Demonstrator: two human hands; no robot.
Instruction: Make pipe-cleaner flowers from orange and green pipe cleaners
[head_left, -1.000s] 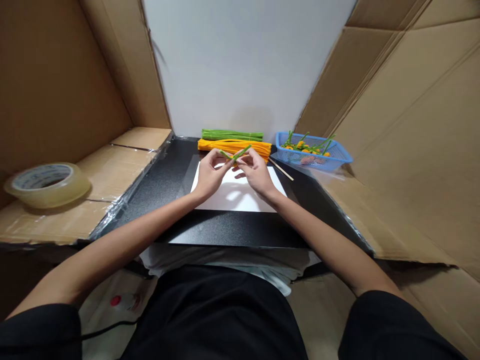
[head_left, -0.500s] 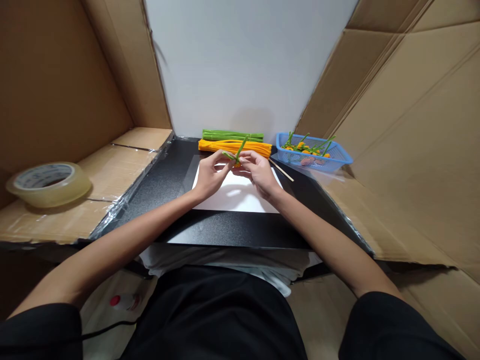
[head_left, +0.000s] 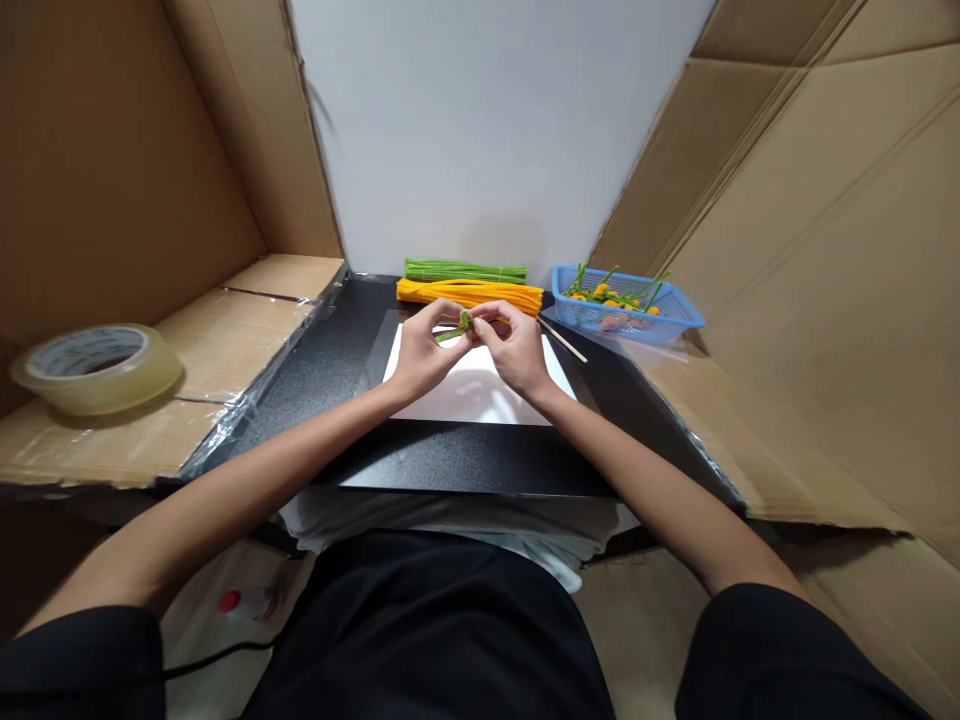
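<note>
Both hands meet above a white sheet [head_left: 480, 395] on the black table [head_left: 450, 455]. My left hand [head_left: 420, 350] and my right hand [head_left: 514, 345] each pinch a green pipe cleaner [head_left: 457, 328] that is bent and twisted between their fingertips. A short green end sticks out to the left, under my left fingers. Just behind the hands lie a bundle of orange pipe cleaners [head_left: 469, 292] and a bundle of green pipe cleaners [head_left: 465, 270].
A blue basket [head_left: 626, 305] with several small orange-and-green pieces stands at the back right. A thin wooden stick [head_left: 562, 340] lies beside it. A roll of clear tape [head_left: 94, 365] sits on the cardboard ledge at left. Cardboard walls enclose both sides.
The green pipe cleaner's ends stuck out and upward before; now they are folded down and twisted tight between my fingertips. Both hands stayed in place over the sheet.
</note>
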